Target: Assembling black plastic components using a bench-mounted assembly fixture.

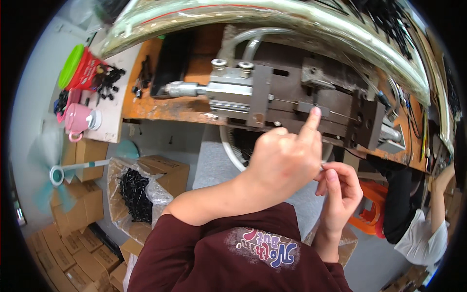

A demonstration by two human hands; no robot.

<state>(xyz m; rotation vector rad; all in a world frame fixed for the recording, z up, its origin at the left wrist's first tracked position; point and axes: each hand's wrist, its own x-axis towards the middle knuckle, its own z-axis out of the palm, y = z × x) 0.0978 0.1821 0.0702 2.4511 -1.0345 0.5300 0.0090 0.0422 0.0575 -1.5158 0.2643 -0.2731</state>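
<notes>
My left hand point(287, 158) reaches over the front of a metal bench fixture point(335, 127). Its index finger points outward, the tip at or just above a small grey block point(306, 106) on the fixture; whether they touch I cannot tell. The other fingers are curled, their undersides hidden. Beside it, lower right, my right hand point(340, 187) is closed in a pinch, with a tiny pale thing at its fingertips too small to name. Left of the block sits a silver pneumatic cylinder point(230, 95), whose thin rod runs toward the block.
A plastic-lined carton point(114, 187) of black parts stands at lower left, near a fan point(57, 175). A pink cup point(78, 117) and red tub point(85, 68) occupy the left table. Clear tubing point(253, 46) arches behind the cylinder. Another person's arm point(440, 187) shows at far right, beyond an orange stool point(372, 207).
</notes>
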